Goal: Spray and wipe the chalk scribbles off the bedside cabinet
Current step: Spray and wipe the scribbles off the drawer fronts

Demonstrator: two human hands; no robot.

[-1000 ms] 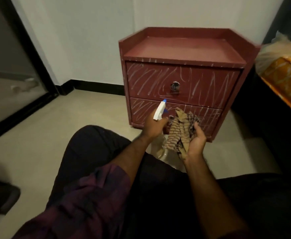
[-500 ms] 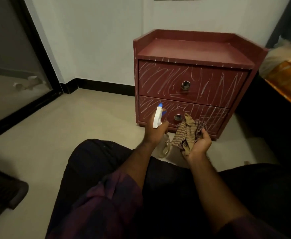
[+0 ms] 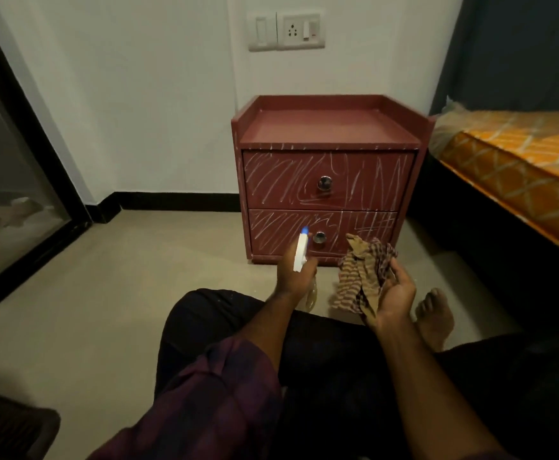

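Note:
A dark red bedside cabinet (image 3: pixel 329 134) stands against the wall, with white chalk scribbles (image 3: pixel 281 180) across both drawer fronts. My left hand (image 3: pixel 293 272) grips a spray bottle (image 3: pixel 301 252) with a white head and blue nozzle, pointed at the lower drawer. Its clear body hangs below my hand. My right hand (image 3: pixel 394 293) holds a crumpled striped cloth (image 3: pixel 362 273) just right of the bottle, in front of the lower drawer. Both hands are a short way from the cabinet front.
A bed with an orange patterned mattress (image 3: pixel 520 161) stands to the right of the cabinet. A dark-framed glass door (image 3: pixel 16 180) runs along the left. My bare foot (image 3: pixel 435 313) rests on the floor to the right. A wall socket (image 3: pixel 288 29) is above the cabinet.
The view has tilted up and pulled back, so the cabinet sits further away and the wall socket shows. Both hands keep their hold on bottle and cloth, slightly lower against the cabinet.

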